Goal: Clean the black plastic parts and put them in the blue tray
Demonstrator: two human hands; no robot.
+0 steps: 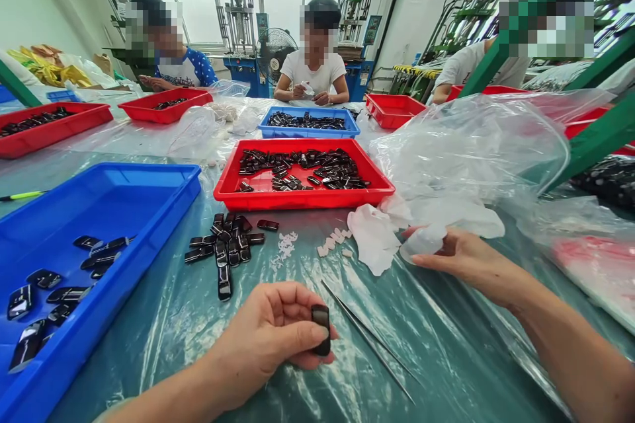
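Between thumb and fingers, my left hand (278,330) grips a glossy black plastic piece (321,327), held upright above the table. Over to the right, my right hand (469,258) pinches a thin white cloth (424,241). Another crumpled white cloth (374,238) lies just left of it. Metal tweezers (370,337) rest on the table between my hands. A loose pile of black pieces (231,241) sits beyond my left hand. Small white bits (286,246) and pale little pads (334,242) are scattered to the right of that pile.
A blue tray (149,175) with several black pieces stands at the left. Ahead is a red tray (302,200) of black pieces, with a smaller blue tray (310,132) behind. Clear plastic bags (471,145) and a green frame bar (590,139) occupy the right. Co-workers sit across the table.
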